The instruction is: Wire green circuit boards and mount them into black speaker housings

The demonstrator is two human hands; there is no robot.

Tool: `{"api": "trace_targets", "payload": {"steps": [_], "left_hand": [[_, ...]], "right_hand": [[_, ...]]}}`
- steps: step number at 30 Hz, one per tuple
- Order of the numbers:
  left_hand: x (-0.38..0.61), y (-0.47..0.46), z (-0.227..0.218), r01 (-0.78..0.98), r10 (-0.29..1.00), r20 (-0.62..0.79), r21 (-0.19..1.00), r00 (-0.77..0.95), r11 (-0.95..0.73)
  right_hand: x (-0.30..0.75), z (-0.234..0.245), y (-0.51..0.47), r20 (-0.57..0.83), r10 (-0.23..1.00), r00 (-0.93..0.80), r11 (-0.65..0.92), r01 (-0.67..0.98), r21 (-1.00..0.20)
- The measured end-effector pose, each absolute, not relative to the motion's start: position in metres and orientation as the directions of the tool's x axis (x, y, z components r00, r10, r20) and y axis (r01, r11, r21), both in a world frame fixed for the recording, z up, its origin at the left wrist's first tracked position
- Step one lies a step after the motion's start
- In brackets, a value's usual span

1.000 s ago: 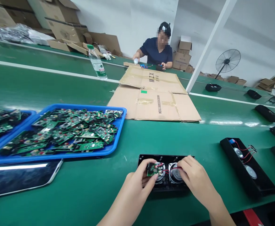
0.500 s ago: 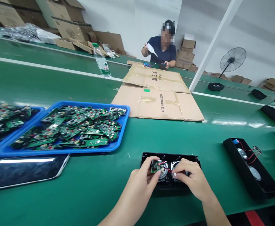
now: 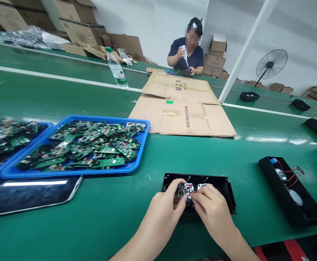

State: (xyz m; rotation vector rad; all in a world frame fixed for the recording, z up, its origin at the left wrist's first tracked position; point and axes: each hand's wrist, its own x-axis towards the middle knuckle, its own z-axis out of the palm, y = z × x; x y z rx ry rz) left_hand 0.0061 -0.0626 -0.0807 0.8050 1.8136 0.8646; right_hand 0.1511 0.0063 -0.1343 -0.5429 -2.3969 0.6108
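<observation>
My left hand [image 3: 163, 206] pinches a small green circuit board [image 3: 180, 190] on edge between thumb and fingers. It is held above an open black speaker housing [image 3: 225, 190] lying on the bench. Close against the board, my right hand [image 3: 215, 208] is closed in a pinch on a thin red wire [image 3: 193, 192]; its fingertips hide the wire's end. Two round silver speaker drivers sit in the housing beneath my hands, and the right-hand driver [image 3: 201, 186] is mostly covered by my fingers.
Blue trays [image 3: 144, 145] heaped with circuit boards stand at left, beside a dark tablet-like device [image 3: 36, 194]. Another wired speaker housing [image 3: 272, 181] lies at right. Flattened cardboard [image 3: 185, 116] and a water bottle [image 3: 117, 70] are ahead. A co-worker [image 3: 184, 54] across the bench holds a white squeeze bottle.
My right hand has moved left with the red wire, up to the circuit board in my left hand. The co-worker's white bottle has tipped to point downward.
</observation>
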Motion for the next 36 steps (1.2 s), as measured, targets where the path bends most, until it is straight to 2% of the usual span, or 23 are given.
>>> {"api": "trace_targets", "payload": {"steps": [12,21,28,36], "left_hand": [[0.007,-0.062,-0.079,0.12,0.808,-0.482,0.83,-0.338,0.545],[0.009,-0.061,-0.085,0.234,0.801,-0.471,0.787,-0.369,0.57],[0.01,-0.061,-0.085,0.283,0.803,-0.464,0.768,-0.373,0.575],[0.01,-0.064,-0.088,0.227,0.819,-0.438,0.812,-0.37,0.537]], "right_hand": [[0.147,-0.137,0.001,0.585,0.474,-0.658,0.871,0.252,-0.422],[0.143,-0.136,-0.006,0.615,0.357,-0.703,0.928,0.34,-0.149],[0.14,-0.135,-0.007,0.621,0.382,-0.685,0.916,0.372,-0.152],[0.141,-0.138,-0.007,0.595,0.45,-0.666,0.893,0.336,-0.299]]}}
